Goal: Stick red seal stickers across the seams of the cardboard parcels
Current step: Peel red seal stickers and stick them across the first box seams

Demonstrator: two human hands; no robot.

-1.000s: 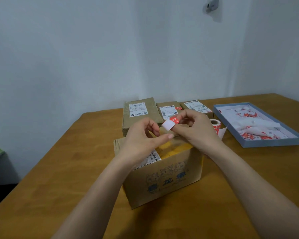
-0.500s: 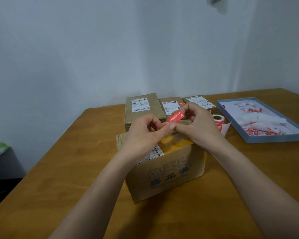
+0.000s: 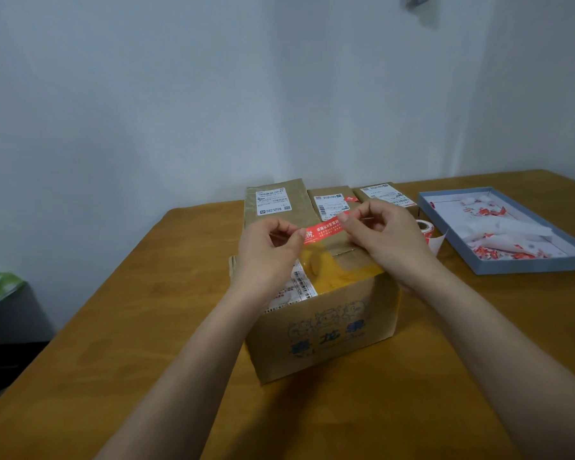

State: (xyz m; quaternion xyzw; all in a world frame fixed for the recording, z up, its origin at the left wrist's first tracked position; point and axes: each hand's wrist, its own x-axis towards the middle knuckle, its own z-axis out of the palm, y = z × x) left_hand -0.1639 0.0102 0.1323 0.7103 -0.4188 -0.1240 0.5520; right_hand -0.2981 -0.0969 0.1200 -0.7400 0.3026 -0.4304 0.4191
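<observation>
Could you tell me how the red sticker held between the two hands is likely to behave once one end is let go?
The red sticker looks thin and floppy; it is straight only because the left hand and right hand pinch its ends. A freed end would probably droop or curl. It likely weighs almost nothing, and could cling to fingers or the box below.

A wooden table (image 3: 120,343) carries a cardboard box (image 3: 326,330) near its middle, with three smaller parcels (image 3: 273,200) in a row behind it (each bearing a white label). A sticker roll (image 3: 425,227) and a shallow blue tray (image 3: 512,267) lie to the right.
</observation>
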